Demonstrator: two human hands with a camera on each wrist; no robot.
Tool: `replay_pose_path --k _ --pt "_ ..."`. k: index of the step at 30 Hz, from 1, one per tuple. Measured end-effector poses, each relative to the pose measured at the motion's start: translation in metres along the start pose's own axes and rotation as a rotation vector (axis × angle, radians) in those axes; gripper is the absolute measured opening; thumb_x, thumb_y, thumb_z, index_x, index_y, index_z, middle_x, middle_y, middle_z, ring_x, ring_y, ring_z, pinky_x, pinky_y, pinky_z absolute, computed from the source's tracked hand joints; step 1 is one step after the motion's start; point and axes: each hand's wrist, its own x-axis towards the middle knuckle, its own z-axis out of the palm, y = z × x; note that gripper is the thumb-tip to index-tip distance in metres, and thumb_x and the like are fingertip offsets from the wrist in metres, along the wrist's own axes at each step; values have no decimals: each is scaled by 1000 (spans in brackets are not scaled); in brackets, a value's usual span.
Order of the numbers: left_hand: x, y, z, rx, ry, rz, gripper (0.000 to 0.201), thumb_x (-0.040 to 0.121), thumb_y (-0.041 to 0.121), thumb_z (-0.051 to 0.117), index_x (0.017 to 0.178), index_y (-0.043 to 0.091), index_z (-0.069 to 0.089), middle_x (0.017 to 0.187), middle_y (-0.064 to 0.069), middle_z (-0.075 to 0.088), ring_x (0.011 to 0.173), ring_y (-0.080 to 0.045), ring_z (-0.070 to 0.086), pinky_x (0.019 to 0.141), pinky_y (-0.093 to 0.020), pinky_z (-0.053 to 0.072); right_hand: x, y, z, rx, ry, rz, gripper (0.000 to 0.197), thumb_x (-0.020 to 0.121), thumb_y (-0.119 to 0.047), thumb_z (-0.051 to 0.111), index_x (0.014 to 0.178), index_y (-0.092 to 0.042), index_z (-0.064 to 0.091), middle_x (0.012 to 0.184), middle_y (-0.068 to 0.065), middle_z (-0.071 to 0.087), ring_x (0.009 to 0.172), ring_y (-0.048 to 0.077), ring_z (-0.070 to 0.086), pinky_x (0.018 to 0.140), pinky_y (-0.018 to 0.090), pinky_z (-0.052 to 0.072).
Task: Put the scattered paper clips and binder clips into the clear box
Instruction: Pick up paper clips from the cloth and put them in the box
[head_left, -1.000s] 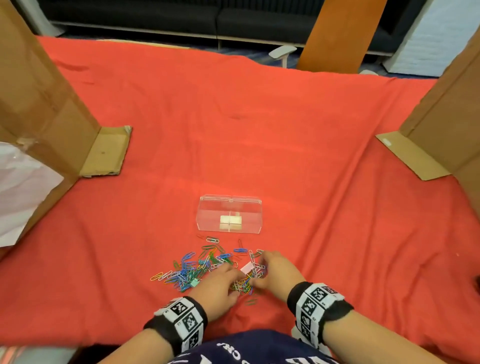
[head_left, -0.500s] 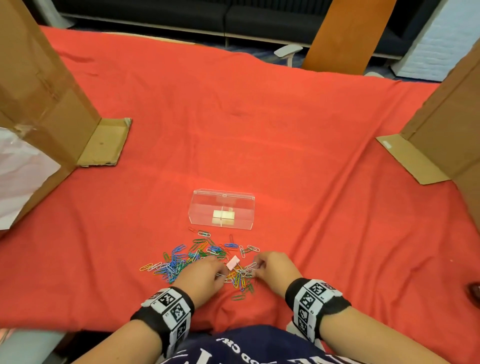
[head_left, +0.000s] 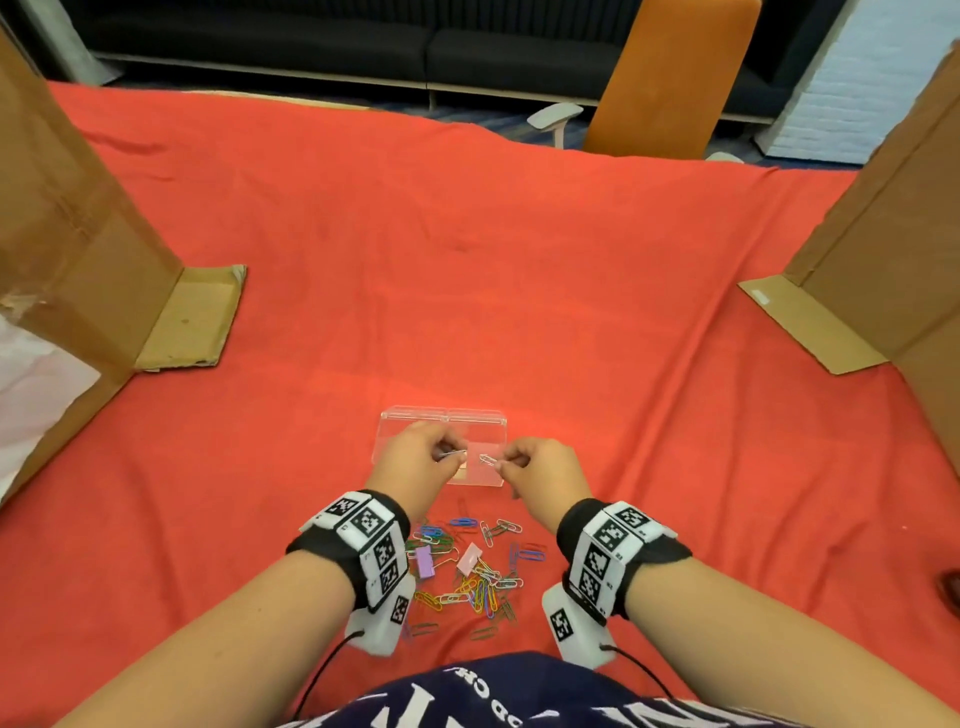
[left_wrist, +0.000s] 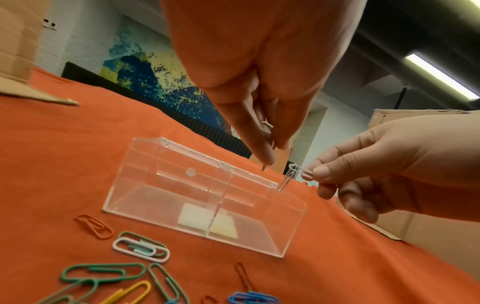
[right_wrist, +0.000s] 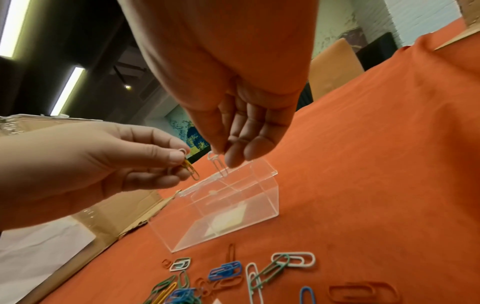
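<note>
The clear box (head_left: 493, 422) stands on the red cloth, its lid raised at the back, with a white label on its floor. Both hands hover just above it. My left hand (head_left: 445, 456) pinches a yellow paper clip (right_wrist: 191, 167) between thumb and forefinger, with a white clip (left_wrist: 267, 125) also held in the fingers. My right hand (head_left: 503, 464) pinches a white paper clip (left_wrist: 293, 176) that dangles over the box (left_wrist: 202, 197). Several coloured paper clips (head_left: 483, 584) lie scattered between my wrists, with a purple binder clip (head_left: 425, 562) and a pink binder clip (head_left: 469, 557) among them.
Tall cardboard walls stand at the left (head_left: 67, 218) and right (head_left: 893, 223), each with a flap lying on the cloth (head_left: 192, 322) (head_left: 810, 322). An orange chair (head_left: 670, 78) stands beyond the table's far edge.
Both hands have lifted off the pile of clips and moved forward to above the clear box, each carrying a paper clip.
</note>
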Motion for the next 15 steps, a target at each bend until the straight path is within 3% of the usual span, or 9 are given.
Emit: replay_pose_path --k 2,4,6,8,10,12,15 --pt "7 -2 2 25 -22 -11 10 81 13 63 90 17 67 88 2 59 75 -11 55 58 -9 36 5 0 2 1 7 7 11 83 -16 63 90 -11 70 66 4 61 66 19 59 70 31 51" --pt "8 -4 4 51 -70 6 14 83 14 61 95 18 66 98 2 57 83 -10 57 63 -7 38 7 0 3 7 -15 4 16 85 -12 58 98 -13 68 71 3 62 64 19 60 62 24 48" --pt "5 -8 6 64 -110 29 17 84 16 61 99 20 64 103 5 52 92 -9 55 79 -16 45 6 2 3 34 -36 -8 25 86 -6 53 106 -16 65 77 1 63 62 20 61 58 17 45" --pt "-3 -13 7 114 -114 65 17 84 18 60 100 24 64 104 8 49 95 -7 49 88 -24 40 0 7 3 41 -50 -31 28 85 -3 51 105 -19 64 77 -4 59 61 19 62 61 22 48" --pt "-14 -17 10 154 -148 104 13 85 19 58 95 24 64 101 7 51 91 -7 49 88 -25 40 -7 15 4 -33 -107 -53 25 84 -7 53 101 -20 65 74 -7 57 64 16 59 68 26 48" --pt "-26 -21 16 199 -257 118 11 84 19 58 91 23 66 90 9 50 83 -8 51 81 -23 43 -15 25 7 -189 -243 -67 21 82 -15 61 102 -20 65 82 -2 60 77 16 58 76 26 45" --pt "-43 -29 29 295 -468 125 14 81 23 60 92 24 68 83 10 50 82 -11 55 73 -19 38 -27 40 15 -383 -456 -72 46 72 -26 74 115 -19 58 108 7 55 100 22 55 89 29 42"
